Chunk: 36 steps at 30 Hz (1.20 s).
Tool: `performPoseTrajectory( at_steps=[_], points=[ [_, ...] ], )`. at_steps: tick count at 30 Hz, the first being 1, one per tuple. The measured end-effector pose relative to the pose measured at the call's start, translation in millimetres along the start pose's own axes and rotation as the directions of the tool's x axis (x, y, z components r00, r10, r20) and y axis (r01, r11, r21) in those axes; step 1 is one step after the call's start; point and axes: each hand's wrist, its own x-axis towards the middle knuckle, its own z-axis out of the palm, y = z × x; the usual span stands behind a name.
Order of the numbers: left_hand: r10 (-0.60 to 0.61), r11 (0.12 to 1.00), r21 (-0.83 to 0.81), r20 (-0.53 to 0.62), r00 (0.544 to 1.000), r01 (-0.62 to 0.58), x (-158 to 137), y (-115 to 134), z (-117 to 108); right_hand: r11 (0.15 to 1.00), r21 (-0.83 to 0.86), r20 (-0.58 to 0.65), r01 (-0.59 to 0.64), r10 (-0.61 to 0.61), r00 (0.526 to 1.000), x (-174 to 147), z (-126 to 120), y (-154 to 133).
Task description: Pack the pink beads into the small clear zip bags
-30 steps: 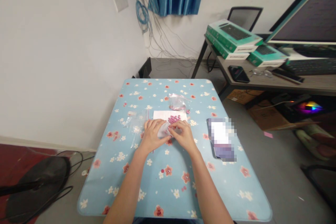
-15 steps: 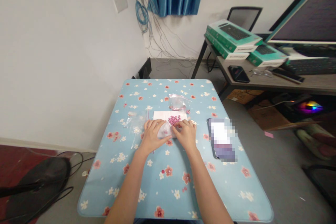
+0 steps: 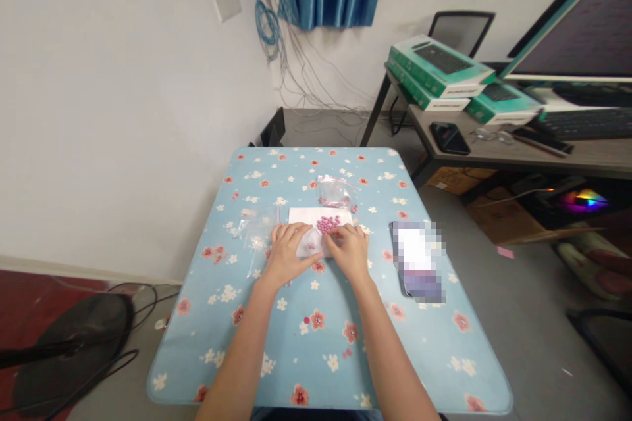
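Note:
A pile of small pink beads (image 3: 328, 223) lies on a white sheet (image 3: 302, 214) in the middle of the table. Over the sheet's left part is a small clear plastic bag (image 3: 310, 241) with a few pink pieces showing in it. My left hand (image 3: 288, 251) grips this bag from the left, thumb at its near edge. From the right, my right hand (image 3: 352, 251) reaches in with thumb and forefinger pinched together by the bag and the pile. Whatever is between those fingertips is too small to make out.
Clear bags (image 3: 257, 227) lie left of the sheet, and a zip bag with pink pieces (image 3: 336, 192) lies behind it. A blurred phone (image 3: 417, 263) rests at the right of the flowered table (image 3: 316, 355). One loose red bead (image 3: 307, 320) sits nearer me.

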Motion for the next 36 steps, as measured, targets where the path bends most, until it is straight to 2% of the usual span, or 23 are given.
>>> performPoseTrajectory(
  at_steps=[5,12,15,20,26,36],
  points=[
    [0.000,1.000,0.000,0.003,1.000,0.000,0,1,0,0.967,0.250,0.025,0.041,-0.049,0.999,2,-6,-3],
    [0.001,1.000,-0.011,0.005,1.000,-0.001,1,3,-2,0.938,0.333,0.090,0.100,-0.137,0.986,1,-7,-8],
    [0.002,1.000,-0.009,0.001,1.000,-0.002,0,3,-2,0.937,0.335,0.078,0.100,-0.134,0.988,2,-7,-5],
    [0.009,1.000,0.008,-0.003,1.000,-0.009,0,2,-1,0.982,0.184,0.005,0.048,-0.050,0.999,2,-6,5],
    [0.013,1.000,-0.001,-0.011,1.000,-0.013,1,2,-2,1.000,-0.026,0.039,0.008,-0.007,0.999,1,-5,9],
    [0.003,1.000,-0.010,-0.011,1.000,-0.003,0,1,-1,0.995,-0.101,0.046,-0.021,0.026,0.999,1,-4,8]
  ],
)
